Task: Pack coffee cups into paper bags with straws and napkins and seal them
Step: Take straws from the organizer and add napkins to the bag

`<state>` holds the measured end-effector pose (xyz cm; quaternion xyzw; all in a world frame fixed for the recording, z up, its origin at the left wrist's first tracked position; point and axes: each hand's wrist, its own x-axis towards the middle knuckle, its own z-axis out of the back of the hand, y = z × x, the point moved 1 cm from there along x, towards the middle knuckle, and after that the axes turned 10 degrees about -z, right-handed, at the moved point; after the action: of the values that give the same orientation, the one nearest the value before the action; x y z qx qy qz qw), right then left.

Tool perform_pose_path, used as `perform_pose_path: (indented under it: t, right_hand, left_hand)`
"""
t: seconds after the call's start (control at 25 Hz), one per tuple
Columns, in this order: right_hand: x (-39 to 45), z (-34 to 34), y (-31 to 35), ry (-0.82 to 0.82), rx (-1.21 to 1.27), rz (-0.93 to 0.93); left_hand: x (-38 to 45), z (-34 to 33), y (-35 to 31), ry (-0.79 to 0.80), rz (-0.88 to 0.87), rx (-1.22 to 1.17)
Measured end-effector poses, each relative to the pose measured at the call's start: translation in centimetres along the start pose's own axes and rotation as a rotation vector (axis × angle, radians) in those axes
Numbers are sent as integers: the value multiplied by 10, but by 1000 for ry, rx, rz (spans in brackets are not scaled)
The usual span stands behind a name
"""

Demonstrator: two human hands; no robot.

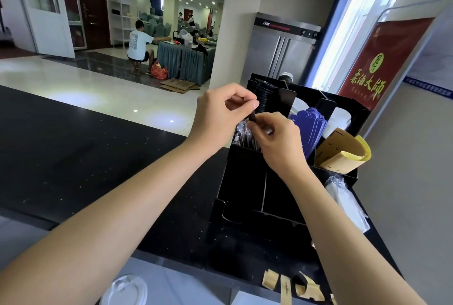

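Head view: both hands meet above a black organizer (245,196) standing on the dark speckled tabletop (73,157). The left hand (220,113) pinches the top of a dark wrapped straw (252,116) between thumb and curled fingers; the right hand (274,140), just beside it and touching the same straw lower down, grips it with curled fingers. Below them, a bundle of wrapped straws (242,136) stands upright in the organizer's left compartment, partly hidden by the hands. Behind that bundle sits a stack of black lids (264,98). To the right come blue cardboard pieces (311,128), white cups or lids (339,118) farther back, then curled tan cup sleeves (343,155). Clear plastic wrappers (345,201) lie on the tabletop at the organizer's right. At the near edge are tan paper strips (286,287) and a clear lid (125,290). Far off, a person (138,44) sits at a draped table (186,61).
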<state>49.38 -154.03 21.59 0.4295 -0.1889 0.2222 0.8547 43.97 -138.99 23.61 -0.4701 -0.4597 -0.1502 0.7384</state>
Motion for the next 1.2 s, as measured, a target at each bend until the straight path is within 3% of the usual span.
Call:
perform_pose_path:
  t: [0.24,0.48,0.68,1.0,1.2]
  right_hand:
    - [-36,30,29,58,43,97]
    - [-94,47,53,120,175,100]
    - [-152,54,60,128,236,67]
    - [-234,67,41,288,275,-208]
    - [-269,71,41,381,264,-252]
  left_hand:
    - [-12,25,-41,155,-57,-69]
    - [-45,49,-71,121,-77,-104]
    - [-90,64,-88,86,5,-130]
    - [-184,74,-111,252,104,-211]
    - [-220,82,-121,245,140,-234]
